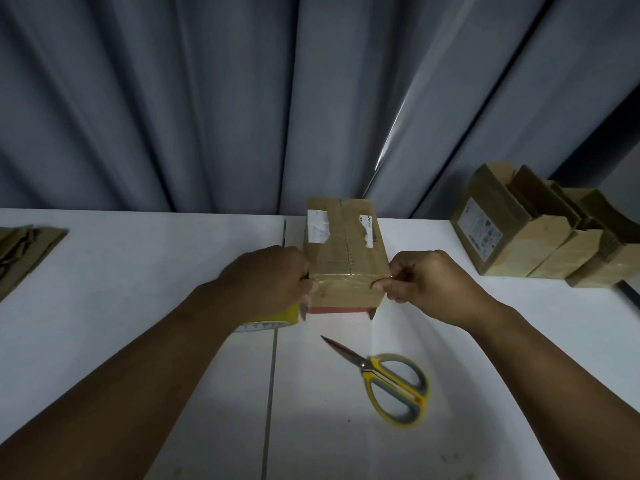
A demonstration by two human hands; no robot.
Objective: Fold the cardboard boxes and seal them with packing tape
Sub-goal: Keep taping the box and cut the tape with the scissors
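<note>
The near right corner of the cardboard box (pixel 346 258) is pinched by the right hand (pixel 429 285), the thumb laid flat on the near face and the other fingers curled against the side. A strip of clear tape (pixel 346 281) is seen stretched across that near face just under the top edge; whether its end is caught under the thumb cannot be told. At the box's near left corner the left hand (pixel 266 278) is closed round a yellow tape roll (pixel 277 318), which is held low, partly hidden beneath the palm. Both forearms are extended forward from the lower corners of the view, and the wrists are kept nearly level with the box.

The box is stood on a white table (pixel 138 289), near its far edge and just right of a thin seam (pixel 273 375) in the top. Torn white labels are carried on the box's upper face. Yellow-and-grey scissors (pixel 391 382) are laid closed on the table nearer the person, blades pointed toward the box. Assembled boxes (pixel 536 233) are grouped at the far right, and flattened cardboard (pixel 24 251) is left at the far left edge. The table is backed by a grey pleated curtain (pixel 173 98).
</note>
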